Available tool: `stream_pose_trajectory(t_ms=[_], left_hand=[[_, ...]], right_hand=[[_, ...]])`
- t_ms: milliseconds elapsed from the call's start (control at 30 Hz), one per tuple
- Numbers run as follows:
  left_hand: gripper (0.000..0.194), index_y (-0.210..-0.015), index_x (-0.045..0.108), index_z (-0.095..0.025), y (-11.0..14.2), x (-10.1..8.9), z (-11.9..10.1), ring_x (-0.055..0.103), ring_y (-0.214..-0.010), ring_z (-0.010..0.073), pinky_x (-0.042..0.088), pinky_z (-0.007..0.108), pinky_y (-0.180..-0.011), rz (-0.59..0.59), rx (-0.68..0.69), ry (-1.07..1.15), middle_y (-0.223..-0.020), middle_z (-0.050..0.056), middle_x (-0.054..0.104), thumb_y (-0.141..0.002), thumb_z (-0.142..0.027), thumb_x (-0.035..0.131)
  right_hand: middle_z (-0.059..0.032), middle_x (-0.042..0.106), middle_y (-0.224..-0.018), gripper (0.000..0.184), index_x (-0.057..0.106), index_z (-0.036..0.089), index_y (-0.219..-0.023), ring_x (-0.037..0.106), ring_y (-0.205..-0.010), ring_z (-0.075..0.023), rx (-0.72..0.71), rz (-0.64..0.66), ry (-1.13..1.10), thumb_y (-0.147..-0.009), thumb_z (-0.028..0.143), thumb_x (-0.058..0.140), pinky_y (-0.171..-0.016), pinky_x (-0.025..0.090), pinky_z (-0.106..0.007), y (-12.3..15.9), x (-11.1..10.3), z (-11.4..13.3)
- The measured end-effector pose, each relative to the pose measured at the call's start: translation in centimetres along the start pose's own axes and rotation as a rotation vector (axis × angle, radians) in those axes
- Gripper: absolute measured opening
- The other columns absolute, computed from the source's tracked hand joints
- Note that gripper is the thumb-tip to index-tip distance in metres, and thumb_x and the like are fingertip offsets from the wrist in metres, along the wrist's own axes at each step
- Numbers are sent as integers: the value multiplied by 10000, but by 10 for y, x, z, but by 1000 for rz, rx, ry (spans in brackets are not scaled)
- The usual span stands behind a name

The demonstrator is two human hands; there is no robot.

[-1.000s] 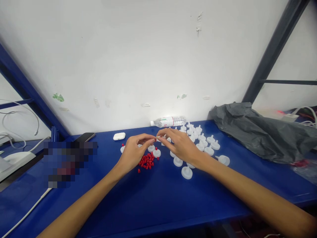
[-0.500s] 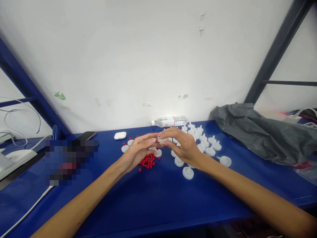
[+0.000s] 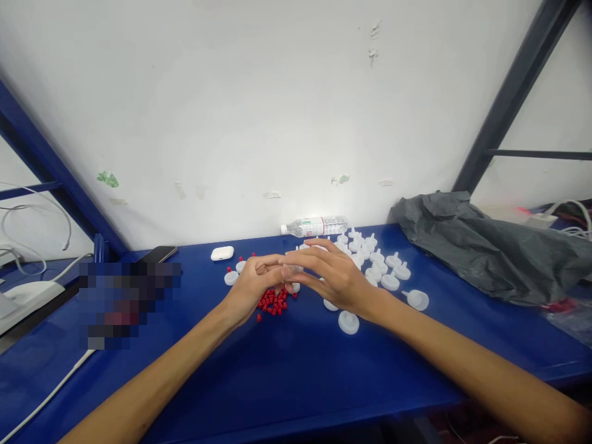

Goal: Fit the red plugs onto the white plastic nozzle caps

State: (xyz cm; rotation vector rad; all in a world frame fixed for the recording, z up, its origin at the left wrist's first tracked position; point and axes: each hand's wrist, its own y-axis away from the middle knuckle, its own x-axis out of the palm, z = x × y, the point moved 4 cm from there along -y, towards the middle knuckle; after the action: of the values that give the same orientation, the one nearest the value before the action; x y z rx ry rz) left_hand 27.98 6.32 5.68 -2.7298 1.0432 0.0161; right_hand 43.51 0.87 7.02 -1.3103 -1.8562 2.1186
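Note:
My two hands meet over the blue tabletop point(image 3: 287, 370). My left hand point(image 3: 250, 288) is curled with its fingertips pinched together; what they hold is hidden. The fingers of my right hand point(image 3: 333, 276) reach across to it and close on a small white disc part point(image 3: 293, 269). Just below the hands lies a pile of small red caps point(image 3: 274, 302). Several white discs with stubs point(image 3: 391, 280) are spread to the right, one alone point(image 3: 348, 322) nearer to me. A few discs with red caps point(image 3: 230, 277) lie to the left.
A plastic water bottle point(image 3: 314, 227) lies against the white wall. A white earbud case point(image 3: 222, 253) and a dark phone point(image 3: 160, 253) sit at the back left. A crumpled grey plastic bag point(image 3: 485, 246) covers the right side. A white cable point(image 3: 46, 394) runs at the left.
My hands have come closer together and dropped a little; the right fingers now overlap the left hand's fingertips. The left hand's fingers have curled in more.

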Motion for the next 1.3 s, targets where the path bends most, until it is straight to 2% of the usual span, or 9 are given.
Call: stream_pose_trajectory(t_ms=[133, 200, 300, 367, 467, 600, 800, 933, 1300], left_hand=[[362, -1028, 727, -163, -1, -3, -2, 583, -640, 170, 374, 260, -541, -15, -24, -146, -719, 41, 696, -873, -485, 670], [392, -1014, 731, -173, -3, -8, -4, 600, -682, 181, 392, 265, -546, -33, 0, -266, -784, 53, 716, -940, -520, 563], [422, -886, 735, -192, -5, -23, -8, 585, -705, 191, 413, 293, -602, -172, 101, -690, -806, 52, 728, -1000, -473, 442], [288, -860, 730, -211, -6, -33, -9, 579, -762, 219, 403, 313, -635, -238, 167, -1077, -811, 49, 731, -958, -381, 519], [229, -891, 736, -228, -8, -43, -2, 581, -859, 250, 404, 325, -650, -103, 163, -1341, -866, 53, 736, -945, -308, 528], [224, -934, 747, -234, -8, -43, 5, 578, -900, 248, 431, 334, -698, 39, 149, -1374, -926, 54, 733, -961, -314, 539], [257, -906, 756, -242, -6, -29, 10, 599, -929, 260, 425, 330, -681, 127, 121, -1385, -918, 74, 715, -979, -372, 546], [237, -890, 753, -224, -6, -25, 13, 619, -924, 268, 446, 343, -713, 146, 97, -1374, -896, 84, 719, -968, -350, 569], [110, -880, 682, -196, -4, -22, 13, 633, -900, 264, 456, 352, -732, 119, 54, -1327, -936, 83, 699, -921, -259, 602]], right_hand=[[-28, 744, -1152, 276, 620, 269, -1259, 696, -1037, -180, 43, 26, 59, -1015, 179, 526, -1115, 394, -500, 0, 0, -3], [-34, 752, -1106, 201, 666, 253, -1157, 695, -1017, -190, 67, -1, 100, -1011, 201, 540, -1083, 400, -488, -1, -1, -7], [-61, 749, -995, 146, 694, 211, -1063, 682, -955, -206, 136, -19, 174, -1002, 262, 572, -984, 435, -439, -2, -3, -15], [-58, 740, -930, 152, 703, 194, -1035, 671, -910, -208, 214, 38, 196, -995, 292, 594, -953, 426, -425, -1, -1, -22], [-37, 740, -884, 152, 716, 196, -1010, 659, -885, -214, 321, 185, 189, -985, 308, 617, -955, 403, -434, 5, 7, -34], [-44, 749, -932, 197, 728, 205, -1041, 648, -898, -231, 369, 329, 180, -985, 355, 614, -909, 421, -434, 13, 16, -41], [-83, 738, -977, 271, 723, 201, -1071, 662, -963, -261, 489, 353, 260, -1029, 351, 502, -916, 446, -461, 15, 13, -48], [-113, 736, -1000, 274, 733, 192, -1083, 656, -978, -301, 553, 432, 316, -1010, 335, 512, -897, 474, -507, 21, 16, -55], [-63, 725, -663, 178, 773, 202, -985, 691, -846, -294, 556, 485, 281, -923, 288, 630, -899, 482, -509, 25, 20, -57]])
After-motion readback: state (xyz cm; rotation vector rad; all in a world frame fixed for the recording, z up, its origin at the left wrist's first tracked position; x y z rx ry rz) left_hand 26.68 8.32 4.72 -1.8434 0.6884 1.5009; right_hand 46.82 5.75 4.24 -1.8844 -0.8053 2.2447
